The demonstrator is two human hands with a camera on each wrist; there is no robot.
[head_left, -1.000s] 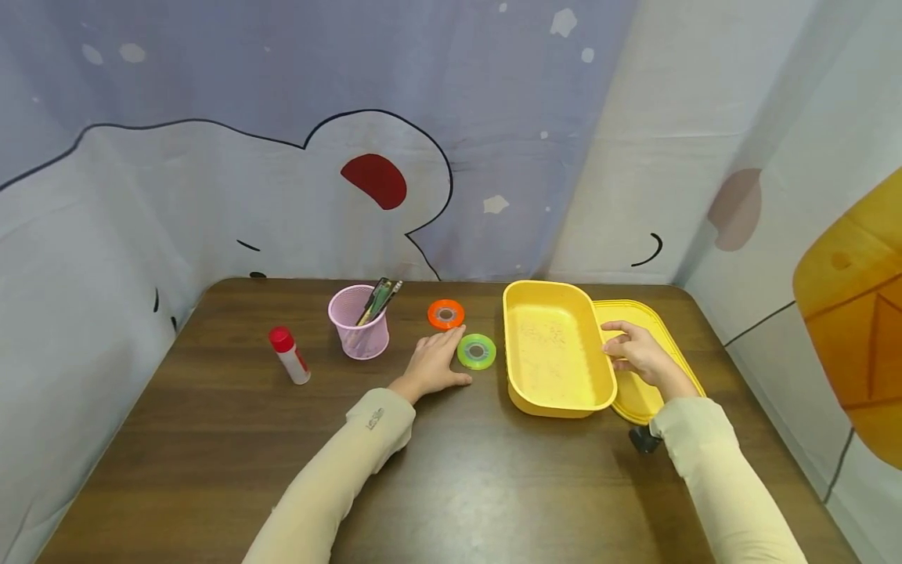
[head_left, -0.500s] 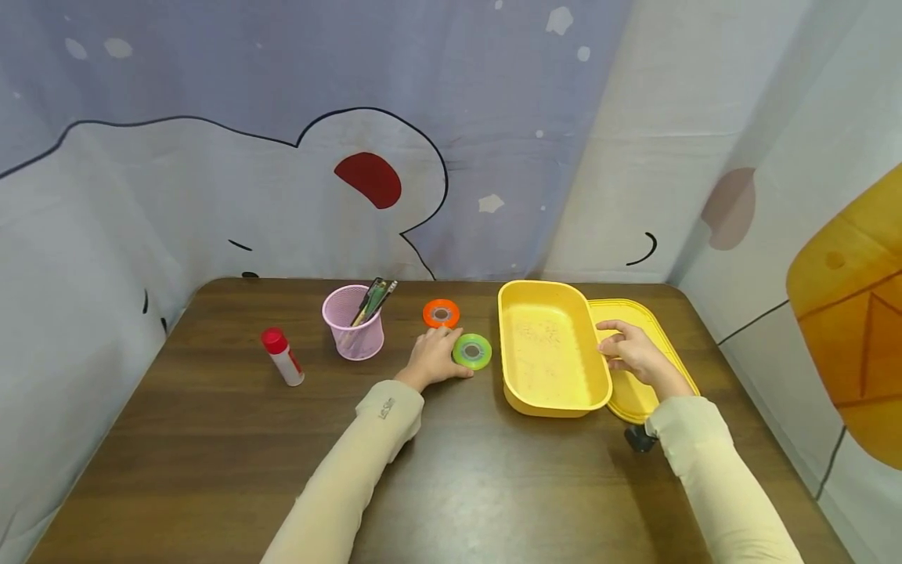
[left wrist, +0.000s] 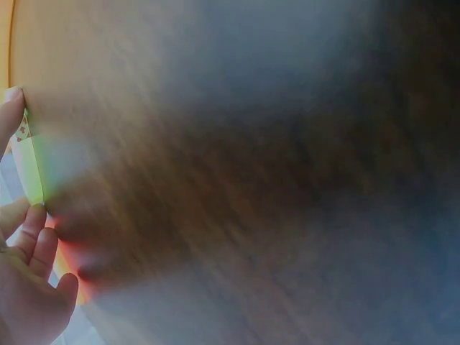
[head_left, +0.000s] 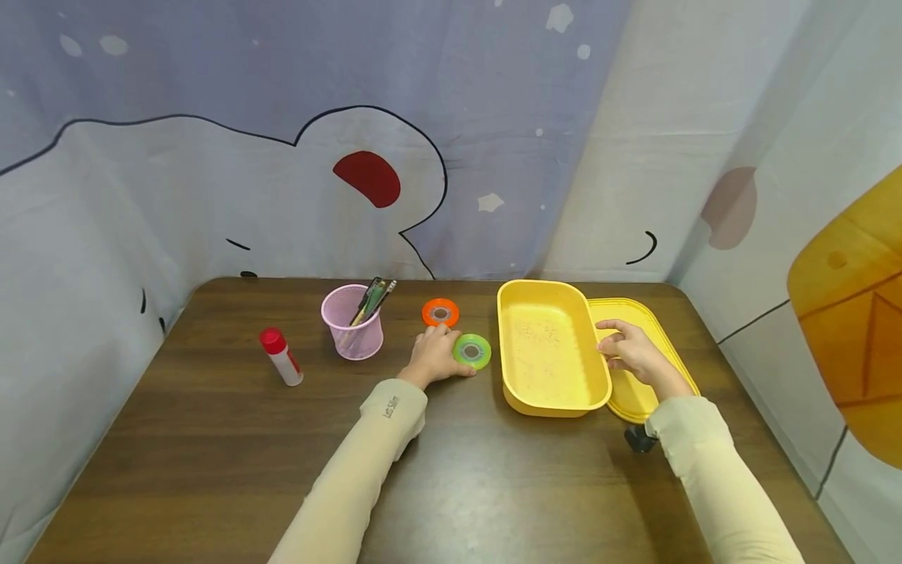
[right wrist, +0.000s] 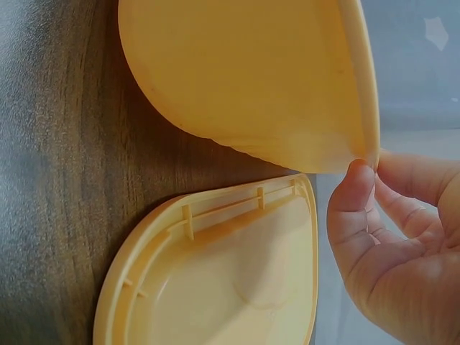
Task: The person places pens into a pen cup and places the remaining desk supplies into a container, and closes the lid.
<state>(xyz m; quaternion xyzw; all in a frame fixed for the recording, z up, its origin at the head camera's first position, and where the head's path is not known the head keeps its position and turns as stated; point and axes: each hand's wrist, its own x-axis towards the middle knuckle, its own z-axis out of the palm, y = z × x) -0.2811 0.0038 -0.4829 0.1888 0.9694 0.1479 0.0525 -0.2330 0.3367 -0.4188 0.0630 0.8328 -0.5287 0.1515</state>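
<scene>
A flat green tape roll (head_left: pixel 471 352) with a grey centre lies mid-table in the head view. My left hand (head_left: pixel 433 356) holds it by the edge, thumb on the near side and fingers on the far side. The left wrist view shows the roll's green edge (left wrist: pixel 29 169) between thumb and fingertips. Just beyond those fingers is an orange tape roll (head_left: pixel 440 312). On the right stands a yellow plastic box (head_left: pixel 550 345), open at the top and with nothing in it. My right hand (head_left: pixel 637 356) pinches its right rim between thumb and index finger, plainly seen in the right wrist view.
A yellow lid (head_left: pixel 634 399) lies under my right hand, beside the box. Left of the rolls, a pink mesh pen cup (head_left: pixel 355 338) holds several pens. Farther left stands a red-capped glue stick (head_left: pixel 282 357). A printed curtain (head_left: pixel 493 141) hangs behind the brown table (head_left: pixel 211 454).
My left hand has closed in on the green tape roll, its thumb and fingers now at the edge. The head view has shifted slightly. The right hand stays at the box rim.
</scene>
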